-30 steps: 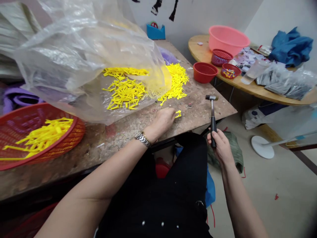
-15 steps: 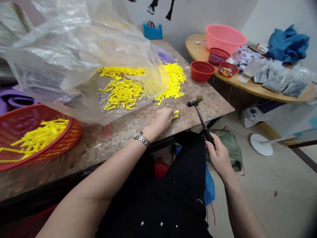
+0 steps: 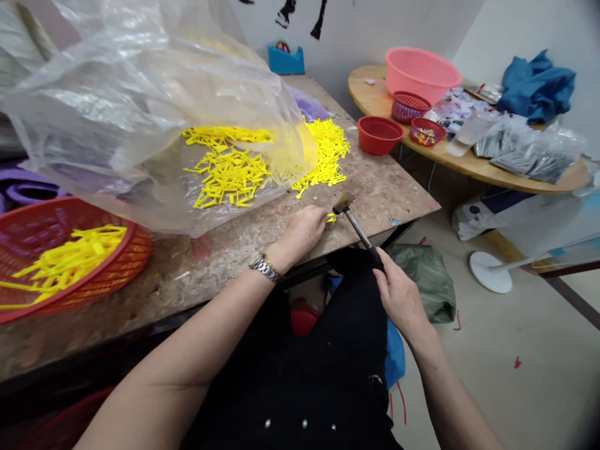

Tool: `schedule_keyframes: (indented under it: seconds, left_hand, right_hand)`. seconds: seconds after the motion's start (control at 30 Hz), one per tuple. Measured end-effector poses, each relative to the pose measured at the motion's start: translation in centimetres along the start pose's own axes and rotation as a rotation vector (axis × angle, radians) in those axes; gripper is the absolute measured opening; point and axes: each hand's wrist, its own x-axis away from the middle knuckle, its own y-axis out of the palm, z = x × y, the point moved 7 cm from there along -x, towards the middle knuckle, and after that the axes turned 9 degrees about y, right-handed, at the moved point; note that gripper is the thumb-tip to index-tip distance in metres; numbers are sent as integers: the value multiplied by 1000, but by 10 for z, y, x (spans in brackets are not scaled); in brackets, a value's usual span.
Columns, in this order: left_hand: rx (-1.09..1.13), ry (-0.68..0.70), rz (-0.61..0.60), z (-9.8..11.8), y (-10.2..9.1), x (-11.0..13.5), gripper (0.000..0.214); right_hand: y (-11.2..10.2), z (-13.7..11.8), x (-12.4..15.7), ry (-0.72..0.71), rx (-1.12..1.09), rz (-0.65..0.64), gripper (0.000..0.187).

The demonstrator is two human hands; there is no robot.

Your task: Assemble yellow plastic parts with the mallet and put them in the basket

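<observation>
Closed fingers of my left hand (image 3: 304, 230) pinch a small yellow plastic piece (image 3: 332, 217) on the worktable, close to its front edge. My right hand (image 3: 398, 289) is wrapped round the black grip of a mallet (image 3: 359, 227). The mallet's head lies just right of and above the yellow piece; I cannot tell whether they touch. Behind my left hand spreads a heap of loose yellow pieces (image 3: 325, 150), partly under a clear plastic bag (image 3: 154, 94) with more of them inside. A red basket (image 3: 140, 240) at the left holds longer yellow strips (image 3: 89, 253).
A red bowl (image 3: 380, 136) stands at the worktable's (image 3: 398, 187) right edge. Beyond it, a round wooden table (image 3: 487, 169) carries a pink basin (image 3: 422, 72), small red baskets and bagged parts. A blue tape dispenser (image 3: 286, 61) sits at the back. A green sack (image 3: 424, 281) rests on the floor.
The mallet has swung left and down, its head now beside the yellow piece. My right hand moved a little left with it. My left hand keeps its place.
</observation>
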Motion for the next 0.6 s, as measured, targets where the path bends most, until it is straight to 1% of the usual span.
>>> schedule_keyframes:
  seconds: [0.2,0.37,0.47,0.53,0.6]
  left_hand:
    - [-18,-44,-41,-4,5,-1,30]
    - [-20,-36,-27,-8,7,-4,30]
    - [-13,-43,-32,-9,7,-4,29]
    - [-7,-49,-33,-9,6,-4,29]
    - [-4,-46,-33,-9,6,-4,28]
  right_hand:
    - [-4,0,2,-9,-16,0,48]
    - [-1,0,3,-16,-23,23,48]
    - [1,1,1,-3,5,9,48]
    - [-3,-2,0,-1,6,3,48]
    - [-12,-7,1,-13,-12,15,48]
